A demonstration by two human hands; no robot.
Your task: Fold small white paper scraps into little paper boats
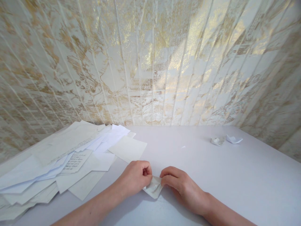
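The left hand (136, 176) and right hand (184, 188) have their fingers clamped on opposite sides of one folded paper (154, 189), near front middle. Leftward spreads a heap of sheets (98, 164), some printed, illegibly small. Rightward, open worktop (225, 179) reaches its edge. Beyond: one scrap (183, 147), two folded pieces (217, 141), patterned wall covering (152, 62).

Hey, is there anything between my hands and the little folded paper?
Nothing visible: your left hand meets the folded paper on its left side, your right hand on its right. The pile of papers lies off to the left; two small folded pieces sit farther back on the right.
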